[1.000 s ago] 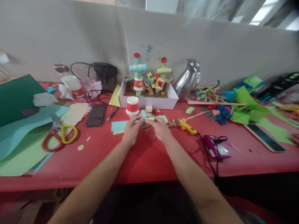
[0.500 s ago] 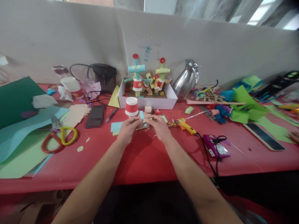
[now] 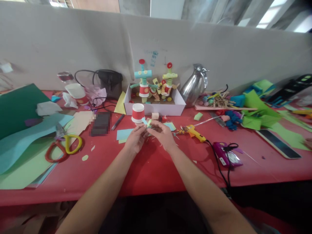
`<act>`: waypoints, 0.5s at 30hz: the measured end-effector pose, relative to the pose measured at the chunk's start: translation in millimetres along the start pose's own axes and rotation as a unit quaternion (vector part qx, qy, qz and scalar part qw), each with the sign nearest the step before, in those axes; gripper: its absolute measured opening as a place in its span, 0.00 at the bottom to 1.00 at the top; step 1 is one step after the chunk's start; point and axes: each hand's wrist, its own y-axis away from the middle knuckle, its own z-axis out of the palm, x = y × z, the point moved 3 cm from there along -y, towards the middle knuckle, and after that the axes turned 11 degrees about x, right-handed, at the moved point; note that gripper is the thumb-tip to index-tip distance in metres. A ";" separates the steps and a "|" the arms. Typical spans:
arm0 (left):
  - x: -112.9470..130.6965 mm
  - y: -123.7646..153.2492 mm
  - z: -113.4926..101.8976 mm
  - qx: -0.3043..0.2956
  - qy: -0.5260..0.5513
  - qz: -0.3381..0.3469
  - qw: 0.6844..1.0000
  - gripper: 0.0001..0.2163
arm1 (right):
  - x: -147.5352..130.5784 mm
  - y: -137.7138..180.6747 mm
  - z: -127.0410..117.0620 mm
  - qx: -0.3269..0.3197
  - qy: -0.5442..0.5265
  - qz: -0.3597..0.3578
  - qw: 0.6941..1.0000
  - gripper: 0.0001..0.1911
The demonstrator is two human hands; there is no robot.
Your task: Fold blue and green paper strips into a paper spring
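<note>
Between my two hands are narrow paper strips (image 3: 144, 121), one light blue and one yellow-green, crossing where my fingertips meet. My left hand (image 3: 135, 139) pinches them from the left. My right hand (image 3: 163, 134) pinches from the right, its fingers partly hiding the strips. Just behind my hands stands a red and white paper cup (image 3: 138, 113), upside down. Blue paper (image 3: 124, 134) lies flat beside my left hand. A yellow glue gun (image 3: 196, 133) rests to the right of my right hand.
A white box (image 3: 156, 109) holds paper-cup figures with springy paper arms. Behind it on the right stands a metal jug (image 3: 194, 85). Scissors (image 3: 63, 147) and paper sheets lie at left. The glue gun's cord runs past a purple device (image 3: 227, 154); a phone (image 3: 278, 143) lies at right.
The blue strip has tipped leftward, and a yellow-green strip now shows beside it between my fingertips. My hands stay in nearly the same place. The view has shifted slightly.
</note>
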 end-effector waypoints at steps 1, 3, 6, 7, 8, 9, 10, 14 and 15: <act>-1.9 0.3 0.4 -0.004 0.006 -0.003 1.000 0.08 | 1.7 1.1 0.7 0.011 0.008 -0.009 1.000 0.18; -5.2 1.3 1.6 -0.009 0.018 -0.006 1.000 0.07 | 3.8 3.2 0.9 0.036 0.024 -0.022 0.999 0.18; -7.6 3.0 3.2 -0.013 0.026 -0.006 1.000 0.08 | 2.4 5.9 0.1 0.052 0.043 -0.048 0.997 0.16; -7.8 3.2 3.4 -0.015 0.025 -0.004 1.000 0.08 | 1.4 6.5 0.1 0.048 0.043 -0.056 0.996 0.16; -7.8 3.2 3.3 -0.016 0.024 -0.002 1.000 0.08 | 0.5 6.9 0.2 0.043 0.039 -0.059 0.997 0.15; -7.6 3.1 2.9 -0.017 0.022 0.001 1.000 0.08 | -0.2 7.2 0.4 0.036 0.032 -0.060 0.997 0.15; -7.3 2.8 2.4 -0.018 0.021 0.006 1.000 0.08 | -0.7 7.3 0.7 0.032 0.024 -0.058 0.998 0.15; -4.5 2.4 0.6 -0.016 0.019 0.040 0.999 0.09 | -2.5 8.7 2.7 0.026 0.006 -0.049 0.998 0.19; -3.5 2.9 0.6 -0.015 0.017 0.051 0.998 0.10 | -3.4 9.4 3.4 0.025 0.006 -0.052 0.998 0.21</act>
